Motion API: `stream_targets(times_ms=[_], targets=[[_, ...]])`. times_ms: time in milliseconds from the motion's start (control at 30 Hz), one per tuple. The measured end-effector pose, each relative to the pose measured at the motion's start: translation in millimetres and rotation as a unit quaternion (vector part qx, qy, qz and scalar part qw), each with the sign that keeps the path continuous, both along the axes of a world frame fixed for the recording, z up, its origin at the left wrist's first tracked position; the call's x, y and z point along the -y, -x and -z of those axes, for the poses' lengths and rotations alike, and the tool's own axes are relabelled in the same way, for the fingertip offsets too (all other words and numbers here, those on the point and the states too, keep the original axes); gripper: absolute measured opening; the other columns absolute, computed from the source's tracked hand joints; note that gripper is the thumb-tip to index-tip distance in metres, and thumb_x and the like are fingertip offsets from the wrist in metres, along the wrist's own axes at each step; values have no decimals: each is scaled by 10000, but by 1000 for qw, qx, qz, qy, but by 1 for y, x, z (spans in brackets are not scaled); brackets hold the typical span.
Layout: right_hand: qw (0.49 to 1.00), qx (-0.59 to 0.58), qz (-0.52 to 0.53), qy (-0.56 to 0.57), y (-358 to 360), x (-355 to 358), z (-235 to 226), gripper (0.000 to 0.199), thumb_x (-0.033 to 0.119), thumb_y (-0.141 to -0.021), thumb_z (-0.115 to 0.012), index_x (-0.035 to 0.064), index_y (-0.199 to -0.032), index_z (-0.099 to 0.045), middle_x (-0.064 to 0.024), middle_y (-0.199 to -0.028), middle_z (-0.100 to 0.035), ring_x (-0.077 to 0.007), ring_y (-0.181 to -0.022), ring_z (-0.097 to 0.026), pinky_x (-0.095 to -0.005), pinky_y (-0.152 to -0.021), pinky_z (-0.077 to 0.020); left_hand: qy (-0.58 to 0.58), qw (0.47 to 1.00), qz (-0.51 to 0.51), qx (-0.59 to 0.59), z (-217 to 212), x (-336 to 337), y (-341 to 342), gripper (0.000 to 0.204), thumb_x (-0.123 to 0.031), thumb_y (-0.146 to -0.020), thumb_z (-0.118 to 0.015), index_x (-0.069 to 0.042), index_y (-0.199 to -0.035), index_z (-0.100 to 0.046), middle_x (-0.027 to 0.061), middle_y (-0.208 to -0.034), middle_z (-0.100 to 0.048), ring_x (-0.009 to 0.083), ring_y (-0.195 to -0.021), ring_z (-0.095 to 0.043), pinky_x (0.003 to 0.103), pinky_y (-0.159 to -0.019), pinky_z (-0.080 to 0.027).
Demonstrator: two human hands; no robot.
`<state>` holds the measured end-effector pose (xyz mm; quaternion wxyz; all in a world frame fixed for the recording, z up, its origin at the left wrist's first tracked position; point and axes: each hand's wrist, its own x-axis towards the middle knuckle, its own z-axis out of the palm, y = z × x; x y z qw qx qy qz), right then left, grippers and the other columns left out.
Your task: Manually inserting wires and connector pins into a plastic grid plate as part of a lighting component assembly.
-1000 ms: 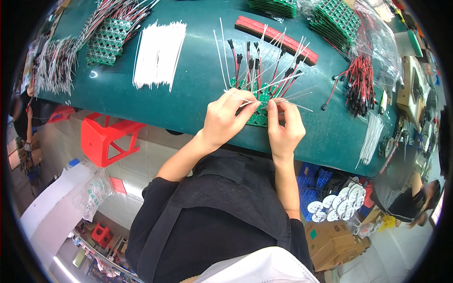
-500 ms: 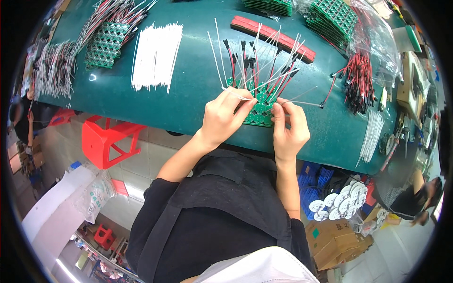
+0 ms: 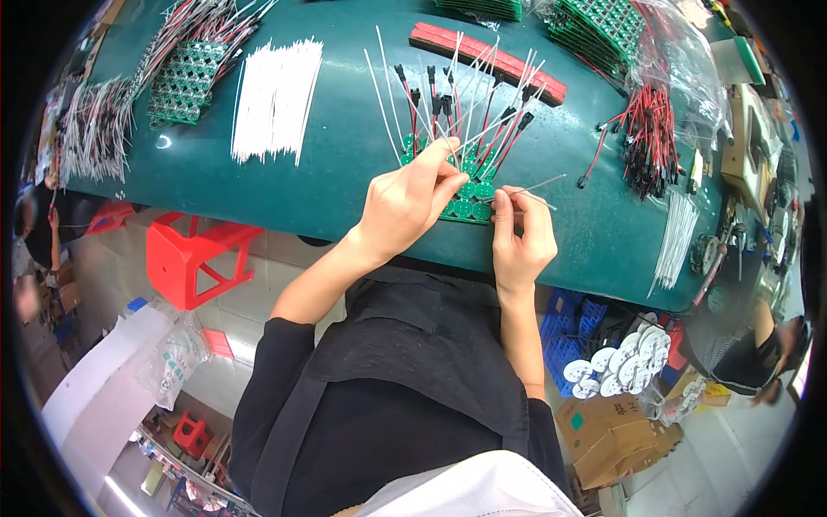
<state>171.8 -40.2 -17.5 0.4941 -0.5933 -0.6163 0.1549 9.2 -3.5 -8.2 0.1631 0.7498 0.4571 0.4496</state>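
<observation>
My left hand point(image 3: 409, 200) is closed in a pinch over a green circuit board panel point(image 3: 465, 209), with a thin white wire at its fingertips. At the panel's right edge, the thumb and fingers of my right hand point(image 3: 524, 246) pinch thin white wires point(image 3: 544, 183) whose free ends point right. Red-and-black leads with black connectors point(image 3: 446, 103) rise from the far part of the panel, among several upright white wires point(image 3: 385, 103). My left fingers hide part of the board, and the wire tips between both hands are too small to make out.
Beyond the panel lies a red-topped bar point(image 3: 487, 60). White wires point(image 3: 277, 103) are spread at the left, near wired green boards point(image 3: 183, 82). To the right are bundled red-and-black leads point(image 3: 650, 133), more white wires point(image 3: 676, 237) and stacked boards point(image 3: 594, 34). A red stool point(image 3: 194, 258) stands left.
The left fingers have shifted, and the white wires that lay across that hand no longer do. In my right hand the wires now slant differently. The whole view has moved slightly.
</observation>
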Motion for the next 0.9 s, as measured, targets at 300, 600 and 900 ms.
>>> stream_targets(times_ms=[300,600,900], targets=[[1000,16,6,-16,-1,-1,0,153,-52,-822,-731,-29,-939,-635,-131,-854,-670,-212,-690,-657,-290,-548,-557,72,991,32,105,0,15,-8,183,-21,-804,-753,-9,-934,-625,84,-844,-659,200,-667,-666,297,-562,-534],[999,20,-4,-32,0,-4,-4,156,-47,-810,-746,-24,-920,-638,-129,-846,-668,-197,-679,-658,-278,-528,-553,72,994,21,83,4,15,-12,169,-24,-801,-752,-18,-910,-623,73,-835,-653,218,-674,-645,315,-550,-521],[1000,-15,3,8,1,-4,-6,129,-29,-820,-743,-22,-909,-650,-126,-847,-671,-186,-666,-660,-277,-535,-550,91,993,17,71,4,17,-9,151,23,-801,-756,18,-908,-649,101,-858,-668,170,-730,-680,266,-626,-582]])
